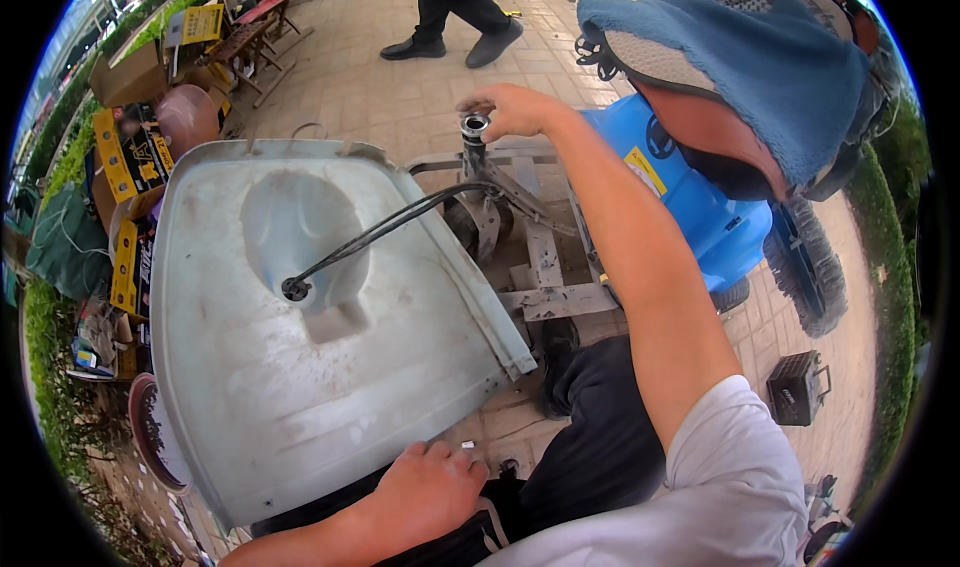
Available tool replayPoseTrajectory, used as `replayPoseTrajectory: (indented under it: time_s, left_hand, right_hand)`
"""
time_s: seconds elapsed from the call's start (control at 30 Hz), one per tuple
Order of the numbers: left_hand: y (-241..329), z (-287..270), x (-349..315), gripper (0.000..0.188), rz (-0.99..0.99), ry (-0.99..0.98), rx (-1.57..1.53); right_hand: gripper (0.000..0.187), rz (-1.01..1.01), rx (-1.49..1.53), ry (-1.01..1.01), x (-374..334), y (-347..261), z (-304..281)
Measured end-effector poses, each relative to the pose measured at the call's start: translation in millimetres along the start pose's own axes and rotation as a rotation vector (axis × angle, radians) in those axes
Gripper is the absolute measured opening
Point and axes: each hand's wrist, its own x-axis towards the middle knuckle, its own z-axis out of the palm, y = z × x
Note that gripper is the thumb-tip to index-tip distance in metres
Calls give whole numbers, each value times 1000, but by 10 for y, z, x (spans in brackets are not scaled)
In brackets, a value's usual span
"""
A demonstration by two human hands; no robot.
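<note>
I have the right hand [512, 112] arched at the upright tube [473, 147] on the frame [560, 302], grip unclear; the left hand [432, 487] lies loosely spread by the panel [300, 397]. If the panel slides, its cables [368, 235] could snag.

Light grey shirt [690, 512], short sleeves [715, 417]; dark trousers [605, 422].

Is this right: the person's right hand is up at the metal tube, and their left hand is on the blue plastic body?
Not quite: the head view shows the left hand by the lower edge of the pale panel; the right hand is up at the metal tube.
</note>
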Motion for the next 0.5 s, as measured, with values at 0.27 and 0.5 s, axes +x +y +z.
replayPoseTrajectory:
  time_s: [0.27, 0.5]
  left_hand:
    - [38, -46, 0, 36, -6, -27, -26]
    - [124, -54, 3, 33, 7, -1, -7]
  right_hand:
    - [70, 40, 144, 16, -35, 63, -5]
    - [70, 67, 16, 7, 12, 2, 7]
